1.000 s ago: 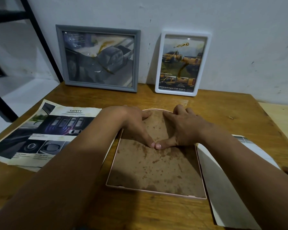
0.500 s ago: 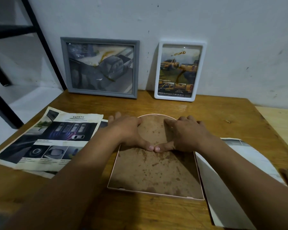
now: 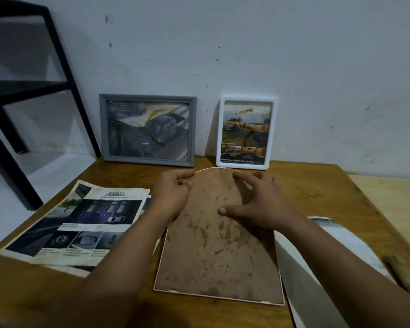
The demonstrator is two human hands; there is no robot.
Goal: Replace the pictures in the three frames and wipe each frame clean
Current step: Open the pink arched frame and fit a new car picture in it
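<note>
An arched frame (image 3: 219, 245) is laid face down at the picture's centre; its left edge is gripped by the left hand (image 3: 171, 197), its backing touched by the right hand (image 3: 258, 204).

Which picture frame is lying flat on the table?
The arched pink frame lies face down under both hands; the grey frame and white frame lean upright against the wall.

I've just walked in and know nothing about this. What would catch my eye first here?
Two hands, the left hand and the right hand, rest on the stained brown back of an arch-topped frame lying face down in the middle of the wooden table. Behind it, a grey frame and a white frame lean against the wall, both showing trucks. A car brochure lies to the left.
</note>
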